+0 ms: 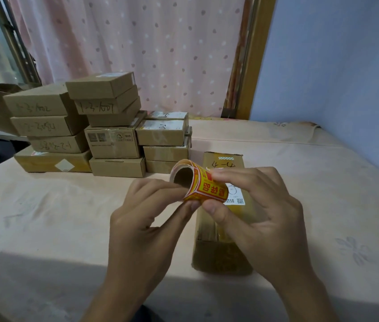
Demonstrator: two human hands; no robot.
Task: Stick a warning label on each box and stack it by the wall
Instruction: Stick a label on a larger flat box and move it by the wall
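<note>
Far left, at the back of the table: piled cartons in uneven stacks before the curtain, several pen-marked. Judged liable to slide if bumped by a passing forearm. Centre: label roll held in the air, just above the long box. Box lying flat on the cloth, lengthwise away from the camera, well apart from the blue wall at right, no warning label visible on it yet. Probable faults from here, as judgement only: outer label tearing or curling back on itself if peeled too fast. Adhesive catching a fingertip. Label landing crooked or creased. Label covering the white shipping sticker and its code on the box top, partly hidden behind the roll. Roll slipping free, given a two-point hold on a soft, squashed coil. Pose, left to right: left hand palm turned inward, fingers curled beneath and against the near end of the roll, thumb tip at its lower edge, gripping it from the left. Right hand arched over the box, forefinger on top of the roll and thumb under it, pinching across the yellow-and-red outer label. Remaining fingers loosely bent behind. Cannot tell whether a label edge is lifted. Both wrists clear of the table.
</note>
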